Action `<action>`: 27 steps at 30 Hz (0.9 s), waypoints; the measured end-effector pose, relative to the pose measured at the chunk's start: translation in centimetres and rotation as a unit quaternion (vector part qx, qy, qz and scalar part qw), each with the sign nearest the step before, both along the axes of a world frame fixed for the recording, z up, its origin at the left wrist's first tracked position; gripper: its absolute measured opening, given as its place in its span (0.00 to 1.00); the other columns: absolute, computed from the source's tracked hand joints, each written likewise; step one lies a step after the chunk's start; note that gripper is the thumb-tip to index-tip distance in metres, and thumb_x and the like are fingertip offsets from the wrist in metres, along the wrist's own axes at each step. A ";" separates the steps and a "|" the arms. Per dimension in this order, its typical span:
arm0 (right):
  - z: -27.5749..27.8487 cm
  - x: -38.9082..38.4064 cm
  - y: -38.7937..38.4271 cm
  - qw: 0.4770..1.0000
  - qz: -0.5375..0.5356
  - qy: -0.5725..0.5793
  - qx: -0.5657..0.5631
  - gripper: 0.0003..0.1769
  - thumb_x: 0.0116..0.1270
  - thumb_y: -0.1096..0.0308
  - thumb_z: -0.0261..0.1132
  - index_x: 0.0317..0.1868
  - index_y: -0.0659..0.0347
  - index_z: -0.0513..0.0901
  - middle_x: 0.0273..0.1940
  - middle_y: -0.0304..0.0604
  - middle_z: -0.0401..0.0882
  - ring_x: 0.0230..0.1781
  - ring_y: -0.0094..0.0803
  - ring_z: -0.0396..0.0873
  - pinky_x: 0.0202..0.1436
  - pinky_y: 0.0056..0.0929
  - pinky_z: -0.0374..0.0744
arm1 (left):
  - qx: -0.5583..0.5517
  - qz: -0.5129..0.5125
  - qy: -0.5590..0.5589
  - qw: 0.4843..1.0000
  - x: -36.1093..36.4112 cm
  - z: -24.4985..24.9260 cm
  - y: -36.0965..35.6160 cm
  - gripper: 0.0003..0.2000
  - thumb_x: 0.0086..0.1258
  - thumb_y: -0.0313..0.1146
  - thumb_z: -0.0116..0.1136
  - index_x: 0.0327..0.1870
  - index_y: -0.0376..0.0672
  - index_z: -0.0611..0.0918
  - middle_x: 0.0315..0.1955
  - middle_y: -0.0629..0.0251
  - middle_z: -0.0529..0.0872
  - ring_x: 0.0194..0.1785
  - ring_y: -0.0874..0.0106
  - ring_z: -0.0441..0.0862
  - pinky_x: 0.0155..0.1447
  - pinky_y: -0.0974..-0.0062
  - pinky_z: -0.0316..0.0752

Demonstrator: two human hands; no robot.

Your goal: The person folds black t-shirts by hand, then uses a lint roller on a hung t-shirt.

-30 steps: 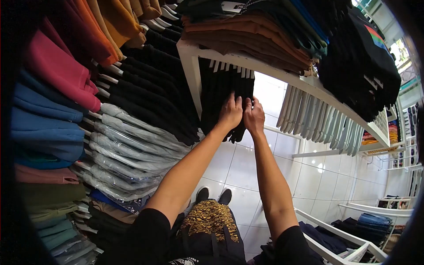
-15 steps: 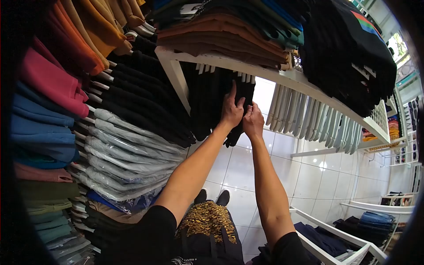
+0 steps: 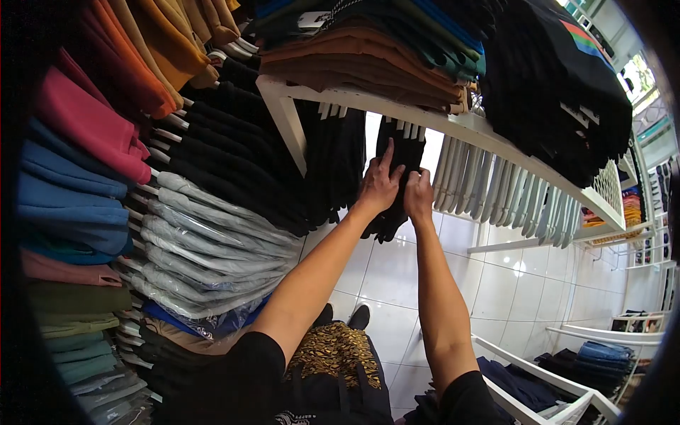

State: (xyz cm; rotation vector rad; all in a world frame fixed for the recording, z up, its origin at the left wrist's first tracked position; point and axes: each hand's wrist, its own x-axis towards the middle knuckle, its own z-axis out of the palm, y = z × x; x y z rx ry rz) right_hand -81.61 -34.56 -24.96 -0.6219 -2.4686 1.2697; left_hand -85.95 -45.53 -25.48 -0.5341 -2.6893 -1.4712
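Several black garments [image 3: 405,145] hang on white hangers under the white shelf, between a further black bunch [image 3: 336,159] and a row of white garments [image 3: 496,180]. My left hand [image 3: 381,184] lies against the left side of the middle black garments, its index finger stretched upward and its thumb apart. On their right side, my right hand [image 3: 419,191] has its fingers curled at the cloth edge; what they pinch is too small to make out.
Folded brown shirts [image 3: 368,60] and black shirts [image 3: 545,85] lie on the white shelf [image 3: 425,117] above my hands. Plastic-wrapped grey garments [image 3: 212,241] hang at the left. A white rack [image 3: 538,368] stands at the lower right over the tiled floor [image 3: 389,276].
Both hands have moved a little to the right with the middle black garments. A gap now shows between these and the black bunch on the left.
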 end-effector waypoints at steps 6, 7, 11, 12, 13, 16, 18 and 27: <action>1.3 -0.4 -0.9 0.997 -0.041 -0.060 0.030 0.30 0.82 0.44 0.47 0.53 0.68 0.73 0.45 0.71 0.84 0.49 0.70 0.81 0.51 0.60 0.76 | -0.010 -0.019 -0.031 0.999 0.6 1.2 -1.6 0.38 0.75 0.50 0.59 0.84 0.56 0.56 0.55 0.36 0.79 0.57 0.40 0.81 0.61 0.51 0.76; 1.3 -0.3 -1.2 0.998 -0.052 -0.023 0.039 0.29 0.82 0.45 0.49 0.52 0.69 0.73 0.43 0.69 0.84 0.47 0.69 0.81 0.49 0.59 0.76 | -0.015 -0.022 -0.023 0.999 0.6 1.3 -1.7 0.38 0.75 0.50 0.59 0.83 0.55 0.57 0.55 0.38 0.79 0.57 0.41 0.81 0.61 0.51 0.76; 1.0 -0.2 -2.2 0.992 -0.102 0.044 0.061 0.28 0.83 0.47 0.49 0.47 0.70 0.75 0.40 0.67 0.82 0.42 0.68 0.81 0.45 0.56 0.77 | -0.019 -0.014 -0.015 1.000 0.9 1.7 -1.8 0.38 0.75 0.50 0.60 0.82 0.55 0.60 0.58 0.41 0.78 0.59 0.42 0.80 0.61 0.51 0.77; 1.7 0.1 -2.5 0.992 -0.102 0.044 0.061 0.28 0.83 0.47 0.49 0.47 0.70 0.75 0.40 0.67 0.82 0.42 0.68 0.81 0.45 0.56 0.77 | -0.019 -0.014 -0.014 1.000 0.9 2.0 -1.8 0.38 0.75 0.50 0.60 0.82 0.55 0.60 0.58 0.41 0.78 0.59 0.42 0.80 0.61 0.51 0.77; 2.9 0.6 -3.0 0.992 -0.106 0.052 0.042 0.28 0.83 0.47 0.49 0.47 0.70 0.74 0.40 0.67 0.82 0.42 0.67 0.81 0.45 0.56 0.77 | -0.038 -0.008 -0.021 0.999 0.9 2.2 -1.9 0.38 0.74 0.51 0.60 0.82 0.54 0.60 0.58 0.41 0.78 0.60 0.42 0.80 0.61 0.51 0.78; 3.0 2.1 -3.3 0.992 -0.111 0.052 0.021 0.28 0.83 0.46 0.50 0.47 0.70 0.74 0.41 0.67 0.81 0.43 0.67 0.81 0.46 0.56 0.77 | -0.058 -0.004 -0.031 0.998 1.3 2.2 -2.3 0.37 0.74 0.51 0.60 0.82 0.53 0.61 0.58 0.41 0.78 0.60 0.42 0.80 0.61 0.50 0.78; 2.5 2.9 -3.2 0.992 -0.112 0.048 0.023 0.29 0.82 0.45 0.50 0.47 0.70 0.74 0.42 0.68 0.81 0.44 0.67 0.81 0.46 0.56 0.77 | -0.056 -0.007 -0.032 0.998 1.7 2.2 -2.5 0.37 0.74 0.50 0.60 0.81 0.52 0.62 0.59 0.40 0.78 0.60 0.42 0.80 0.61 0.49 0.78; -1.5 12.6 -5.1 0.994 -0.095 -0.001 0.049 0.21 0.79 0.52 0.59 0.46 0.65 0.77 0.39 0.63 0.83 0.40 0.65 0.80 0.44 0.52 0.76 | -0.014 -0.050 -0.065 0.997 10.7 -2.5 -6.7 0.33 0.73 0.44 0.63 0.77 0.44 0.69 0.59 0.40 0.78 0.62 0.42 0.79 0.63 0.53 0.76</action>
